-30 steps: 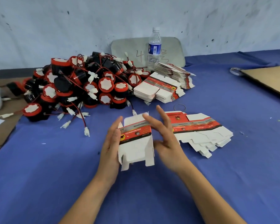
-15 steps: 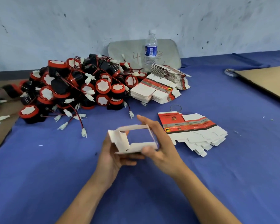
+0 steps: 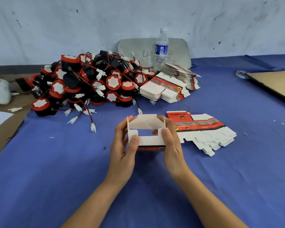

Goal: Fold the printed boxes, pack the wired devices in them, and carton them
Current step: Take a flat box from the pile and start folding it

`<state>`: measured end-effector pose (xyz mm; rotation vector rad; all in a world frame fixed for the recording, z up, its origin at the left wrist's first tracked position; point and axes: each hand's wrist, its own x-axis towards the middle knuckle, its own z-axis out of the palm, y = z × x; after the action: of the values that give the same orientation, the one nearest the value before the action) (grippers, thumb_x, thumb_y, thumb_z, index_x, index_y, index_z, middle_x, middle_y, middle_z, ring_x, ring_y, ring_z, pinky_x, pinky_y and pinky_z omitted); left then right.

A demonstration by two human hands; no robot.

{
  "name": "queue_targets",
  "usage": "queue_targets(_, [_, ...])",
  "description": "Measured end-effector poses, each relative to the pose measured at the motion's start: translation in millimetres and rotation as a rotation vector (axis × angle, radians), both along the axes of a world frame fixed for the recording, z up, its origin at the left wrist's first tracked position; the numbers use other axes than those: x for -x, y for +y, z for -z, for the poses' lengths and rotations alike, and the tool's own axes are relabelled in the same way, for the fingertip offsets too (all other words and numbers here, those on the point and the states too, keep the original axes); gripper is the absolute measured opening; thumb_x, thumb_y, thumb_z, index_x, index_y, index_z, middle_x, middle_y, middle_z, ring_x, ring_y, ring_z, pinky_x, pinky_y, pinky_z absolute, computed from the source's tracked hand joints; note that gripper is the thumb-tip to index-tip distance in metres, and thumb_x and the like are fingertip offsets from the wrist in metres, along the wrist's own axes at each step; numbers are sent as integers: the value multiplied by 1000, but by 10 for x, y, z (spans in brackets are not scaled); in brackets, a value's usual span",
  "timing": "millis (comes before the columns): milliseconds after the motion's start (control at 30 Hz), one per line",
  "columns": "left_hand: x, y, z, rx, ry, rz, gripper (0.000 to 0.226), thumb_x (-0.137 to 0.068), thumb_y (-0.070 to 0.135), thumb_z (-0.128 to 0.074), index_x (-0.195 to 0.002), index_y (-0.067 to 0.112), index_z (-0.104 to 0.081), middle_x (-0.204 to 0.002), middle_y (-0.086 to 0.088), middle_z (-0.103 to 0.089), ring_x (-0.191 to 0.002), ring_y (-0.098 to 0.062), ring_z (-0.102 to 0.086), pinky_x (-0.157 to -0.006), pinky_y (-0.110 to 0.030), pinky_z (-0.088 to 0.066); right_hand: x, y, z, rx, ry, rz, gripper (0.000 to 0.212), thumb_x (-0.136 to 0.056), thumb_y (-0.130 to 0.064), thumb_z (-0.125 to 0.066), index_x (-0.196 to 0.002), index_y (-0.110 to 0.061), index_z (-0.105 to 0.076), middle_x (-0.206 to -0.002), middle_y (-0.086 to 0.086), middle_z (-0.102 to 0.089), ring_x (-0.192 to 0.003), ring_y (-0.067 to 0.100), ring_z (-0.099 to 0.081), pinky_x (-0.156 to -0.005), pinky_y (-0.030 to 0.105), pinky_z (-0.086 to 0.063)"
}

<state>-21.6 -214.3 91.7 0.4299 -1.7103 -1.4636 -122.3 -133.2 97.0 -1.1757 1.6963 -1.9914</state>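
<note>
The box [image 3: 148, 140] has turned since a moment ago, and its open end now faces up toward the person. Both hands have moved to its sides. The left hand [image 3: 122, 150] grips the left side and the right hand [image 3: 173, 150] grips the right side. Each thumb presses on the near white flap. The box is held just above the blue bench [image 3: 56, 170], and the far flap stands up. Flat boxes [image 3: 204, 127] lie just right of the right hand. The pile of red and black devices [image 3: 92, 83] sits farther back on the left, beside a second stack [image 3: 166, 89]. A bottle [image 3: 161, 48] stands behind that stack.
</note>
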Motion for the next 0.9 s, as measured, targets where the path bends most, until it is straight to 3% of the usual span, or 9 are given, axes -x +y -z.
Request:
queue_targets(133, [1, 22, 3, -4, 24, -44, 46, -86, 50, -46, -127, 29, -45, -122, 21, -55, -111, 0, -55, -88, -15, -46, -30, -4, 4, 0, 46, 23, 38, -92, -48, -36, -123, -31, -48, -115, -28, -55, -101, 2, -55, -85, 15, -43])
queue_targets(233, [5, 33, -8, -30, 58, -29, 43, -85, 47, -51, -124, 30, -46, -118, 21, -57, -109, -2, -57, -85, -17, -48, -46, 5, -6, 27, 39, 20, 38, -93, -44, -38, -127, -29, -45, -119, -33, -51, -103, 4, -55, -87, 15, -43])
queue_targets(333, [-10, 21, -23, -31, 83, -34, 41, -84, 45, -54, -121, 29, -47, -115, 10, -58, -106, -6, -58, -85, -22, -50, -66, 17, -9, 50, 35, 33, 34, -91, -42, -41, -124, -32, -45, -117, -34, -51, -104, 9, -56, -89, 18, -44])
queue_targets(400, [-16, 14, -28, -11, 90, -28, 39, -85, 42, -55, -119, 27, -46, -113, 7, -57, -104, -9, -58, -85, -24, -50, -73, 22, -16, 69, 38, 44, 29, -91, -41, -42, -119, -43, -46, -113, -32, -52, -103, 17, -56, -89, 22, -46])
queue_targets(500, [-12, 9, -3, 5, 93, -19, 37, -85, 40, -54, -118, 26, -44, -110, 18, -57, -102, -7, -57, -85, -24, -48, -63, 26, -23, 79, 49, 43, 27, -90, -40, -44, -111, -57, -45, -110, -26, -53, -104, 24, -56, -91, 31, -48])
queue_targets(633, [-6, -17, 42, 8, 92, -21, 34, -86, 37, -56, -114, 25, -41, -118, 20, -59, -106, -10, -58, -87, -33, -50, -47, 32, 2, 67, 54, 1, 24, -90, -35, -47, -112, -45, -46, -110, -5, -52, -102, 27, -56, -90, 30, -46])
queue_targets(700, [-3, -38, 54, 8, 108, -11, 25, -91, 28, -56, -112, 27, -42, -123, 16, -60, -114, -11, -58, -88, -27, -50, -42, 27, 9, 53, 35, -24, 23, -90, -34, -49, -111, -41, -46, -109, -4, -52, -102, 27, -55, -91, 33, -47])
queue_targets(767, [7, -60, 67, 26, 107, -33, 20, -94, 18, -50, -110, 29, -44, -119, 22, -61, -111, -4, -58, -85, -18, -48, -29, 27, 5, 26, -7, -60, 22, -90, -30, -54, -108, -40, -46, -109, -2, -53, -103, 26, -53, -92, 36, -47])
queue_targets(900, [15, -86, 70, 72, 93, -75, 23, -98, 19, -45, -111, 38, -46, -120, 23, -61, -109, -3, -58, -83, -13, -45, 37, 40, -18, -35, -115, -178, 26, -86, -18, -59, -101, -34, -44, -99, -7, -55, -98, 22, -54, -82, 27, -48])
